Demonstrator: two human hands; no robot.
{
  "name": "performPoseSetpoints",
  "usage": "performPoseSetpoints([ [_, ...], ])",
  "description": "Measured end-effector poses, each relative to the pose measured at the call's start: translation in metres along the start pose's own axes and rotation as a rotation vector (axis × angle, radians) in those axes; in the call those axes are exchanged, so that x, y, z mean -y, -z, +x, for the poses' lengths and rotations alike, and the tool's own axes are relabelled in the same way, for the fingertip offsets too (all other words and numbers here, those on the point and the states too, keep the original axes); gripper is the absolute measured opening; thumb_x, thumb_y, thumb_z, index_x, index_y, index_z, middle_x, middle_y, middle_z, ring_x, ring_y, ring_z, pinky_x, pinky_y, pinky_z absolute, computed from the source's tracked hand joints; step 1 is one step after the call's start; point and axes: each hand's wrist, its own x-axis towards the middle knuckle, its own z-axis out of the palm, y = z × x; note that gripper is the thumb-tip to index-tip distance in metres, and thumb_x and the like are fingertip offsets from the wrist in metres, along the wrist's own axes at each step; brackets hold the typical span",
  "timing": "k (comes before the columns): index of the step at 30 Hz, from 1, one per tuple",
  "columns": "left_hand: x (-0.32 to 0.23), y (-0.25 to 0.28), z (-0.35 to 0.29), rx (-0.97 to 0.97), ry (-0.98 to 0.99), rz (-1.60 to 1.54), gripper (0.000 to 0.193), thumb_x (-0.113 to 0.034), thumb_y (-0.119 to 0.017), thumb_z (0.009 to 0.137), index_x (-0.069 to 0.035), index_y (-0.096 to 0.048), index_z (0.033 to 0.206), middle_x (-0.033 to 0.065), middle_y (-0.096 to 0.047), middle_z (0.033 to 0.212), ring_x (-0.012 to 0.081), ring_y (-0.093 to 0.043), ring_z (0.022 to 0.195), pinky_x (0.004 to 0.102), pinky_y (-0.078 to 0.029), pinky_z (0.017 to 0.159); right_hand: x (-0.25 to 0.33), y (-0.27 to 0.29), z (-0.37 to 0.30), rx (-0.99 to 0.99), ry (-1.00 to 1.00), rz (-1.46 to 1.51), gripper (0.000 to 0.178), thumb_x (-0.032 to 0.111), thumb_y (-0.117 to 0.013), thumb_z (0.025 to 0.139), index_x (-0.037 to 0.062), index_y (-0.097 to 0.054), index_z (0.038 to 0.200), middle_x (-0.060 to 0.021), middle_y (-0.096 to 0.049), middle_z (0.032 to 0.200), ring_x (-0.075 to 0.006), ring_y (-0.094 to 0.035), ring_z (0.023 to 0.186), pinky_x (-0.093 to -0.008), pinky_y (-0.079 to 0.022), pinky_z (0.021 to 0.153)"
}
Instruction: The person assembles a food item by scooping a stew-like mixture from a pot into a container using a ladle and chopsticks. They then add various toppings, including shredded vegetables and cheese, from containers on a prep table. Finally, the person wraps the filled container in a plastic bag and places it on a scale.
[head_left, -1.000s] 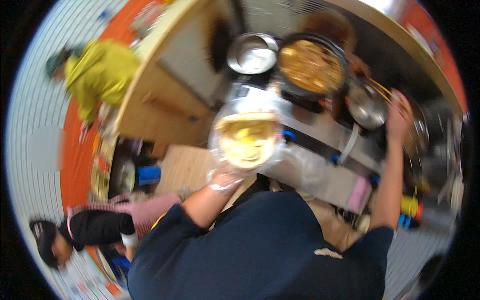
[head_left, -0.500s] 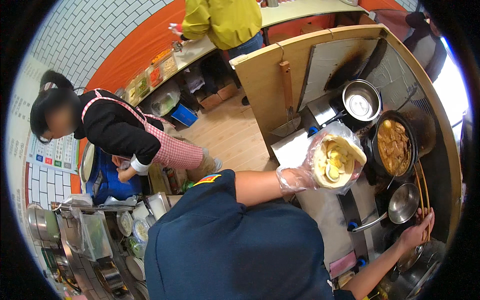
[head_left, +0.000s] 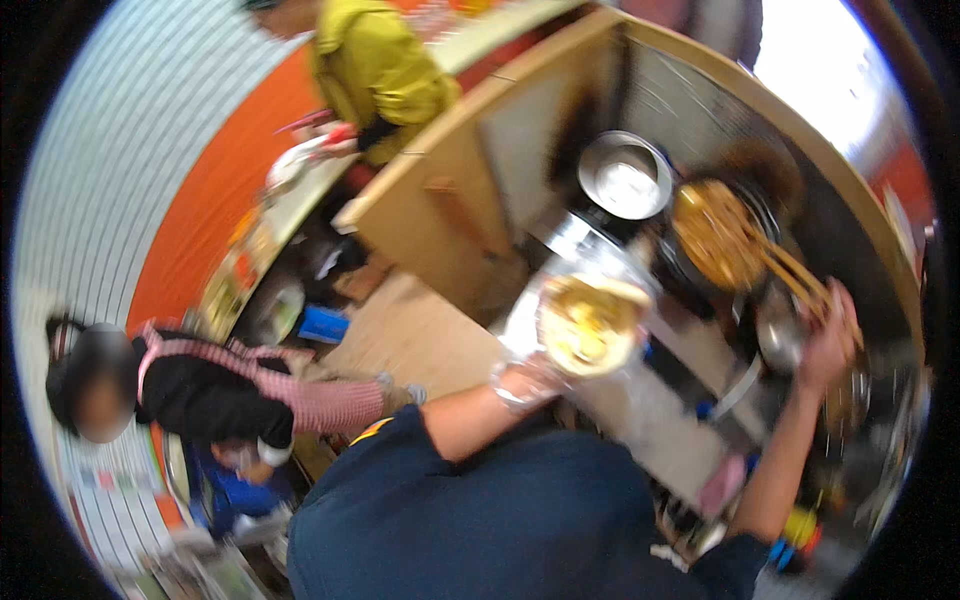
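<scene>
My left hand (head_left: pixel 528 382), in a clear plastic glove, holds an opened flatbread (head_left: pixel 612 352) with yellow and pale sliced filling. Part of that hand is hidden beneath the bread. My right hand (head_left: pixel 828 345) is closed around a pair of long wooden chopsticks (head_left: pixel 790 270). Their tips reach into a black pot of brown stew (head_left: pixel 712 235), among chunks that look like meat; blur hides whether they grip a piece. Close to my right hand sits a small metal saucepan (head_left: pixel 780 335) with a long handle.
A steel pot (head_left: pixel 625 178) stands left of the stew. A wooden partition (head_left: pixel 440 160) edges the cooking area. At left, a person in a pink checked apron (head_left: pixel 330 400) stands by a blue container; another in a yellow jacket (head_left: pixel 385 75) works at the far counter.
My right hand has risen, and the chopsticks have swung from beside the saucepan into the stew. The whole view has shifted and blurred. My left hand still holds the filled flatbread.
</scene>
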Motion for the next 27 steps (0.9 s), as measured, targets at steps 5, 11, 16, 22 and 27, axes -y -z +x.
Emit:
performPoseSetpoints([
  [5,0.010,-0.049,-0.004,-0.257,-0.122,-0.062,0.086,-0.054,-0.061,0.074,-0.001,-0.036,0.137,0.0215,-0.038,0.137,0.0379,-0.037,0.127,0.0534,-0.039,0.100,0.010,-0.036,0.015,0.152,-0.040,0.101,0.021,0.019,-0.058,0.091,0.0020,-0.062,0.103,-0.0104,-0.065,0.091,-0.0160,-0.065,0.079,-0.0254,-0.055,0.067],
  [11,-0.001,-0.040,0.003,-0.347,-0.120,-0.021,0.078,-0.045,-0.059,0.078,0.001,-0.035,0.136,0.0240,-0.038,0.137,0.0379,-0.038,0.126,0.0540,-0.037,0.100,0.007,-0.058,0.035,0.182,0.096,-0.123,0.019,0.017,-0.060,0.088,0.0001,-0.065,0.094,-0.0080,-0.066,0.078,-0.0127,-0.066,0.068,-0.0225,-0.052,0.058],
  [16,-0.002,-0.046,0.010,-0.554,-0.201,-0.071,0.080,-0.044,-0.063,0.076,0.003,-0.034,0.134,0.0262,-0.040,0.132,0.0398,-0.042,0.121,0.0529,-0.039,0.098,-0.017,-0.095,0.037,0.352,0.029,-0.170,0.021,0.018,-0.058,0.091,-0.0016,-0.061,0.097,-0.0085,-0.065,0.079,-0.0126,-0.065,0.067,-0.0226,-0.052,0.060],
  [22,-0.020,-0.032,0.004,-0.414,-0.047,-0.057,0.074,-0.047,-0.060,0.077,-0.001,-0.041,0.132,0.0229,-0.038,0.137,0.0390,-0.038,0.125,0.0545,-0.039,0.098,-0.052,-0.140,0.047,0.449,0.187,-0.460,0.023,0.019,-0.058,0.089,-0.0019,-0.063,0.097,-0.0096,-0.066,0.078,-0.0130,-0.065,0.066,-0.0251,-0.052,0.062],
  [27,-0.014,-0.038,0.006,-0.433,-0.084,-0.036,0.087,-0.048,-0.064,0.073,0.003,-0.032,0.136,0.0253,-0.037,0.136,0.0391,-0.040,0.123,0.0531,-0.039,0.098,-0.060,-0.152,0.051,0.478,0.359,-0.679,0.024,0.021,-0.060,0.086,-0.0003,-0.065,0.097,-0.0132,-0.068,0.080,-0.0169,-0.065,0.070,-0.0294,-0.050,0.065],
])
